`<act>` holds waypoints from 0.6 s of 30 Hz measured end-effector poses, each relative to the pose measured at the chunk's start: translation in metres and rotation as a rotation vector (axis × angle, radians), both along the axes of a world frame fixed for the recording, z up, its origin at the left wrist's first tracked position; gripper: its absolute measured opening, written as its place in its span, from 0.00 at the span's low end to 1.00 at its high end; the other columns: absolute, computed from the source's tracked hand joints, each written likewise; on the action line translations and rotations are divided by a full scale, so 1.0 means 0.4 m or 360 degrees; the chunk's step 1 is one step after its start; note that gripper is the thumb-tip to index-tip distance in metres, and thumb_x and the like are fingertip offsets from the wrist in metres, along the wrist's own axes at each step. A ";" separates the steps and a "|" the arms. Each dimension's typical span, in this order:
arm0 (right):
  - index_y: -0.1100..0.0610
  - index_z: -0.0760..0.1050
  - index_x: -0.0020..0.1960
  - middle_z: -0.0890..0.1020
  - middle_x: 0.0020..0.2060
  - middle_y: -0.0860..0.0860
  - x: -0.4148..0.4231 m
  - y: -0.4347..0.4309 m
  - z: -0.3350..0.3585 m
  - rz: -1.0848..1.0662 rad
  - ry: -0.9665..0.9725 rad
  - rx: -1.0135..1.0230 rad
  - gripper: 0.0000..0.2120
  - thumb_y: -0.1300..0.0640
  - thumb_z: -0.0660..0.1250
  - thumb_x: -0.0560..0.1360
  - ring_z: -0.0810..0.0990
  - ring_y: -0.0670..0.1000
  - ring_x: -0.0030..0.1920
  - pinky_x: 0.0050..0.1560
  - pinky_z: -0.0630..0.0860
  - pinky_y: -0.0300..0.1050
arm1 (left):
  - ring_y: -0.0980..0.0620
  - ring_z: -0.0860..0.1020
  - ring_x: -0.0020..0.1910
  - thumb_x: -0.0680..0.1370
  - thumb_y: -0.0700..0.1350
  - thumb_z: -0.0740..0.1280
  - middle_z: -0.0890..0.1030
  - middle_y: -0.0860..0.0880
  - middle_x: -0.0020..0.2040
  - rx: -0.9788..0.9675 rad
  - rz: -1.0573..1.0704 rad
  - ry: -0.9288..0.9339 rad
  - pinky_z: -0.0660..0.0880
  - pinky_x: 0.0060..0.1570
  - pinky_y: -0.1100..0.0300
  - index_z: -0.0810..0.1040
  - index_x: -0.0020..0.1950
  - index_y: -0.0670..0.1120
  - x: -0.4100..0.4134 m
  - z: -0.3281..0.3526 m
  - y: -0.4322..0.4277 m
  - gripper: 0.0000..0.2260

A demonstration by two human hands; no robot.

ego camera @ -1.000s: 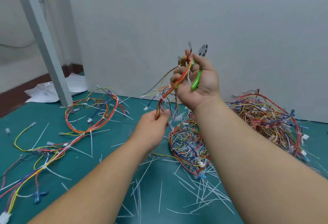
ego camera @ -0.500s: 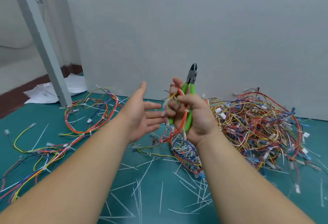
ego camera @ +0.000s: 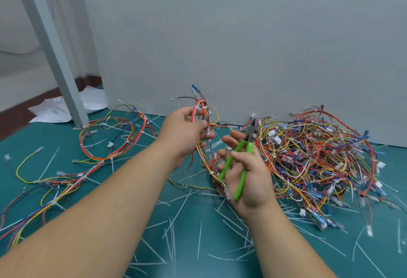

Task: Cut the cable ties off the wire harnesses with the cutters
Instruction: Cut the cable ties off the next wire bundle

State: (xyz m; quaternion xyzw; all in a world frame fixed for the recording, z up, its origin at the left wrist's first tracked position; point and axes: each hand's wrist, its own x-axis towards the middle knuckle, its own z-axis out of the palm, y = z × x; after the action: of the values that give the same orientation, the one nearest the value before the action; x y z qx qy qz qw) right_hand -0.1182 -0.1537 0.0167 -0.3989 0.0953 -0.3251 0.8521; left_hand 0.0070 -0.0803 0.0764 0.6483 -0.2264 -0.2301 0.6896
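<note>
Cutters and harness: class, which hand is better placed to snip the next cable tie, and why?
Right. The right hand holds the green-handled cutters, tips pointing up beside the harness that the left hand grips.

Harness pile [ego camera: 315, 156] right, loose harnesses [ego camera: 110, 141] left

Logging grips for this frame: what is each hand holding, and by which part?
Left hand grips a wire harness near its top loop; right hand holds the cutters by their green handles.
</note>
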 end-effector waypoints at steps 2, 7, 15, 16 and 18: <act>0.54 0.79 0.58 0.80 0.54 0.55 -0.005 -0.015 0.006 0.0035 -0.0040 0.0076 0.23 0.65 0.67 0.63 0.78 0.51 0.40 0.38 0.73 0.44 | 0.56 0.84 0.34 0.82 0.36 0.63 0.85 0.50 0.41 -0.0021 0.0037 -0.0235 0.75 0.28 0.65 0.80 0.53 0.52 -0.007 -0.008 0.002 0.12; 0.51 0.83 0.54 0.83 0.57 0.53 0.002 -0.027 0.041 0.0288 -0.0073 -0.0057 0.23 0.65 0.67 0.61 0.80 0.53 0.43 0.40 0.69 0.46 | 0.59 0.81 0.33 0.82 0.35 0.61 0.84 0.59 0.37 -0.0078 0.0044 -0.0383 0.75 0.28 0.64 0.80 0.48 0.54 -0.029 -0.023 -0.007 0.15; 0.56 0.71 0.76 0.73 0.75 0.52 0.033 -0.032 0.097 0.0443 -0.0232 0.0055 0.39 0.63 0.66 0.64 0.70 0.48 0.37 0.41 0.67 0.46 | 0.49 0.71 0.33 0.78 0.41 0.63 0.76 0.50 0.36 -0.0012 0.0018 -0.0446 0.67 0.33 0.57 0.81 0.48 0.52 -0.026 -0.048 0.009 0.09; 0.57 0.70 0.77 0.72 0.76 0.52 0.036 -0.030 0.102 0.0452 -0.0234 0.0057 0.40 0.62 0.67 0.64 0.70 0.48 0.37 0.41 0.67 0.45 | 0.49 0.69 0.34 0.79 0.47 0.64 0.73 0.49 0.34 -0.0042 0.0017 -0.0441 0.65 0.34 0.55 0.80 0.46 0.53 -0.023 -0.049 0.011 0.05; 0.59 0.70 0.77 0.73 0.76 0.52 0.039 -0.028 0.109 0.0471 -0.0243 0.0067 0.40 0.62 0.68 0.64 0.69 0.48 0.37 0.40 0.67 0.45 | 0.49 0.69 0.33 0.79 0.53 0.66 0.71 0.51 0.32 -0.0087 0.0031 -0.0468 0.65 0.34 0.54 0.79 0.43 0.53 -0.021 -0.054 0.013 0.08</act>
State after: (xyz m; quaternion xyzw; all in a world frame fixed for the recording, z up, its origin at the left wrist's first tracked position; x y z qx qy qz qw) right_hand -0.1025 -0.1648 0.0602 -0.3649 -0.0226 -0.2234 0.9036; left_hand -0.0015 -0.0751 0.0548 0.6581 -0.3249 -0.1196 0.6686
